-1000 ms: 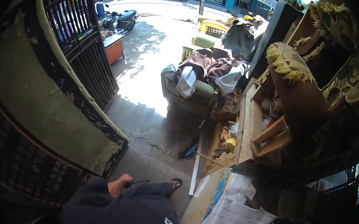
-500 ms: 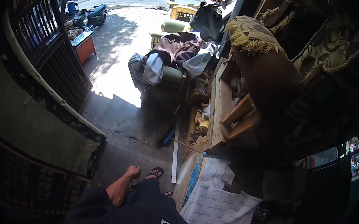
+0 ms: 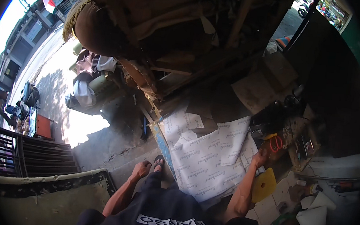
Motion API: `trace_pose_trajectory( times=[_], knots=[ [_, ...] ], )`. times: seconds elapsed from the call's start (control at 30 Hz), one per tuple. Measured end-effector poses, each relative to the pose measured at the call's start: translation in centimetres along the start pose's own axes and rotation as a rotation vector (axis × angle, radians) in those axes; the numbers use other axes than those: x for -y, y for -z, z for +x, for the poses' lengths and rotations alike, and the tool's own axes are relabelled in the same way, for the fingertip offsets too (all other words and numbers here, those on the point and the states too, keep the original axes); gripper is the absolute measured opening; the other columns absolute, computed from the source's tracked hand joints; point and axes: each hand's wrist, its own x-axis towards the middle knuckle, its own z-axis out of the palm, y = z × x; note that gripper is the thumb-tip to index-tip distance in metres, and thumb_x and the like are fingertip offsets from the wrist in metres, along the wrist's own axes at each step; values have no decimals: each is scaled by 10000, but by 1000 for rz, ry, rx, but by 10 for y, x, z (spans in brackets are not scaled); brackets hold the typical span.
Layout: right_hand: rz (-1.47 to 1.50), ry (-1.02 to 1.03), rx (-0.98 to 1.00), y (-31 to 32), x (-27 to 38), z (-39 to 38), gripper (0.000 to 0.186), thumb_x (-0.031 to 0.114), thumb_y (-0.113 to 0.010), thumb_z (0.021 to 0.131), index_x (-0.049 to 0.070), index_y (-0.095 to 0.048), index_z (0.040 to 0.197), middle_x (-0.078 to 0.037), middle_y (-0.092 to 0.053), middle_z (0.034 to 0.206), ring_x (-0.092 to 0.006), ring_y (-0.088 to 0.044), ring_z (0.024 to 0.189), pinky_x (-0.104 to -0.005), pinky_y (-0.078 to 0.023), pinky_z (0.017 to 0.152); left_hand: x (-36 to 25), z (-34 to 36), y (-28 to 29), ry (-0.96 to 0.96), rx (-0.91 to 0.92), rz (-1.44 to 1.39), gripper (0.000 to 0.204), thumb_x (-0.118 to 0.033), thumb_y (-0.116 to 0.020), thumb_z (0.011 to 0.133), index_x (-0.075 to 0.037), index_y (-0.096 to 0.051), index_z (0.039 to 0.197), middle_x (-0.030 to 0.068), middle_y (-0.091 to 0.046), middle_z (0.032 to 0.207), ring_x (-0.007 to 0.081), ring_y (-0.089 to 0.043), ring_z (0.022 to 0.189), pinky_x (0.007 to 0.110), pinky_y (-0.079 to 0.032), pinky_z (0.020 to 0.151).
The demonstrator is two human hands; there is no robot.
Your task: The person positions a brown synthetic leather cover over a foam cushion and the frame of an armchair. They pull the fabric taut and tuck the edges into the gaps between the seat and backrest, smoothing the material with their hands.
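Observation:
My left hand (image 3: pixel 142 168) is low in the middle, beside the step, fingers curled; I cannot make out anything in it. My right hand (image 3: pixel 260 157) is at the right edge of layered white printed sheets (image 3: pixel 203 161), fingers curled, contents unclear. Just beyond it lie a yellow-handled tool (image 3: pixel 270 136) and red-handled scissors (image 3: pixel 276 146). A yellow piece with a hole (image 3: pixel 263 187) is below that hand. The sheets rest on a board with a blue edge (image 3: pixel 163 143), with dark flat pieces (image 3: pixel 214 109) over their far part.
Wooden furniture frames (image 3: pixel 161 29) are piled overhead, beside cloth-draped armchairs (image 3: pixel 92 83). A metal gate (image 3: pixel 43 160) and padded panel (image 3: pixel 52 200) stand left, the sunlit street beyond. Cluttered tools (image 3: pixel 307 147), cardboard (image 3: pixel 268 81) and white offcuts (image 3: pixel 309 220) lie right.
My view has swung right and down toward the sheets. My right hand has come up from the lower edge to the sheets' right side; the yellow screwdriver is no longer clearly in it.

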Motion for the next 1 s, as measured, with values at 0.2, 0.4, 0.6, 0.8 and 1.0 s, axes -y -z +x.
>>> trace_pose_trajectory(
  times=[0.2,0.4,0.6,0.8,1.0],
  knots=[
    [-71,379,6,34,46,-194,522,173,-709,891,49,-554,1373,-232,-548,1317,-447,-508,1250,-490,-425,1068,-196,80,-1,-486,147,8,316,-280,-534,980,-50,-712,1103,198,-727,1078,362,-703,1004,426,-546,849],
    [-408,486,268,23,84,-231,904,399,-814,816,171,-365,1566,-194,-342,1572,-412,-315,1444,-610,-335,1093,-279,114,-52,-897,249,459,247,-154,-502,948,-42,-688,1067,237,-714,1074,431,-675,1039,497,-545,871],
    [-403,571,57,-13,19,-162,463,251,-791,824,210,-683,1272,-115,-571,1387,-340,-493,1304,-497,-378,1070,-255,26,-90,-778,640,76,301,-251,-561,980,-105,-707,1198,160,-732,1159,346,-711,1029,404,-535,954],
    [-259,567,55,-8,50,-177,203,133,-726,844,121,-713,1046,-131,-700,1092,-352,-621,1077,-461,-420,1048,-165,26,-65,-663,708,253,391,-356,-543,1041,-54,-685,1246,111,-745,1113,202,-723,945,350,-556,888],
    [630,100,439,34,161,-279,174,44,-654,886,70,-699,1052,27,-620,873,-87,-527,793,-243,-453,731,-166,40,-4,-382,648,-201,462,-379,-530,1049,-13,-609,1321,134,-721,1162,225,-705,963,357,-565,874]
  ],
)
